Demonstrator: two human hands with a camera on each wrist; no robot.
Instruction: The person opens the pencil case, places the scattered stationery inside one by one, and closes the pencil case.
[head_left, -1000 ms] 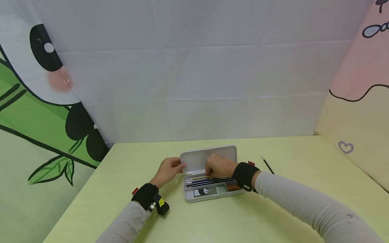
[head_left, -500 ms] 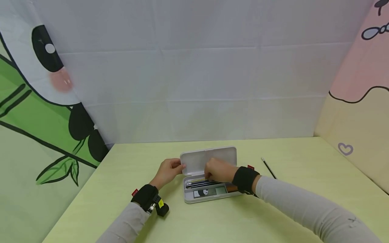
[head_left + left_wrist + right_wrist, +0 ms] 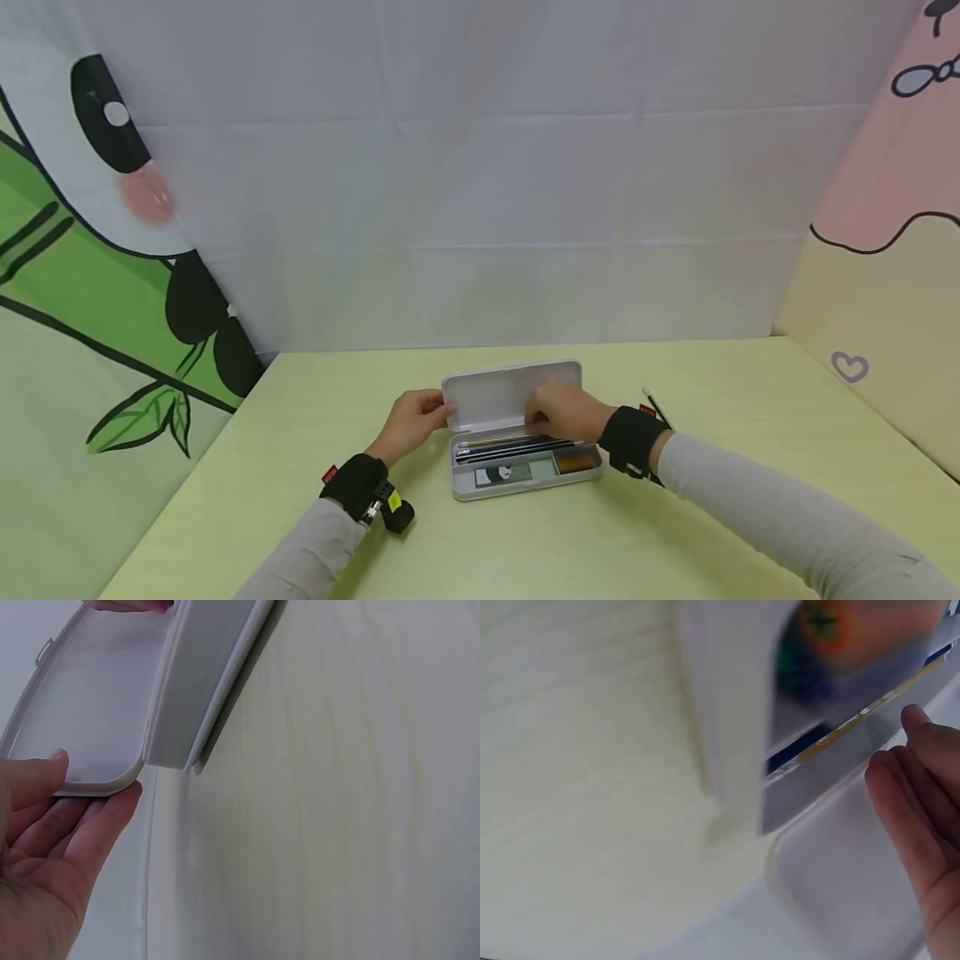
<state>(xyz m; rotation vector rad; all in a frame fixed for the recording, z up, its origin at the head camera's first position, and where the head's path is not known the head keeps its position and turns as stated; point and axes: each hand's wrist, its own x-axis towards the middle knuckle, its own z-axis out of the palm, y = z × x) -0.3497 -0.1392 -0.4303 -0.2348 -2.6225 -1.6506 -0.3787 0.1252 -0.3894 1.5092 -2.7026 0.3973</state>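
Observation:
A pale grey pencil case lies open on the table, its lid (image 3: 487, 400) raised at the back and its tray (image 3: 525, 491) in front. Several pencils (image 3: 498, 452) lie side by side in the tray's rear compartment. My left hand (image 3: 408, 427) grips the lid's left edge, thumb inside and fingers behind, as the left wrist view confirms. My right hand (image 3: 566, 410) is over the rear of the tray, before the lid. In the right wrist view its fingers (image 3: 904, 817) are fairly straight beside a yellow-patterned pencil (image 3: 870, 709), and nothing shows between them.
The tray's front compartments hold a panda-printed piece (image 3: 498, 475), a pale green block (image 3: 542, 468) and an orange-brown piece (image 3: 577, 460). A dark pencil (image 3: 656, 404) lies on the table (image 3: 480, 550) to the right, partly behind the right wrist. A white sheet (image 3: 480, 183) hangs behind.
My right hand first dips a little into the tray, then lifts and shifts right along the pencils. More of the pencils and the orange-brown piece show. The left hand stays on the lid.

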